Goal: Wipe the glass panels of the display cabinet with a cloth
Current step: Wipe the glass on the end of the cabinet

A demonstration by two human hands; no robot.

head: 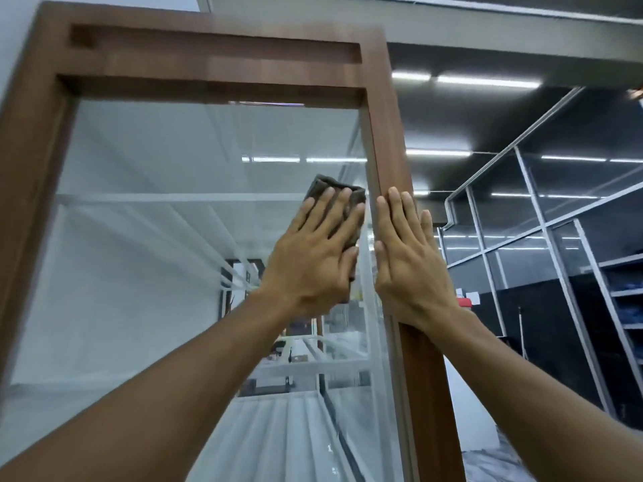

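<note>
A tall display cabinet with a brown wooden frame fills the left and middle of the head view, and its glass panel faces me. My left hand lies flat on a folded grey-brown cloth and presses it against the glass near the panel's right edge. Only the cloth's top and right edge show past my fingers. My right hand rests flat on the right wooden post of the frame, fingers pointing up, holding nothing.
White glass shelves show inside the cabinet. To the right stand metal-framed shelving racks against a dark wall, with strip lights on a dark ceiling above. A plastic sheet covers the floor at the lower right.
</note>
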